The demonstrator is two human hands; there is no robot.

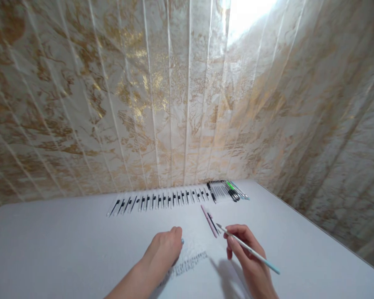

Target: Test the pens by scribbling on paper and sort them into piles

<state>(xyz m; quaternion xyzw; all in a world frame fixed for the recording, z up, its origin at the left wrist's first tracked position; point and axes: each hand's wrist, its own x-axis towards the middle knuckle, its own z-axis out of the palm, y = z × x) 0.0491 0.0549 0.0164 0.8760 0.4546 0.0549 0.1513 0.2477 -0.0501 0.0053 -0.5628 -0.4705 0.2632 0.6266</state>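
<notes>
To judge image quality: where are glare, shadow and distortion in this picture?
Head view: glare whitens the wall at top; the right hand with its pen throws a soft shadow on the table; the lens bends the wall panels; far pens look soft.

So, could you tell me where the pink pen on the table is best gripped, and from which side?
I'd pinch the pink pen at mid-barrel from above, coming in from its left: it lies flat on the table, and a dark pen lies close along its right side. The right hand holds a white pen.
</notes>
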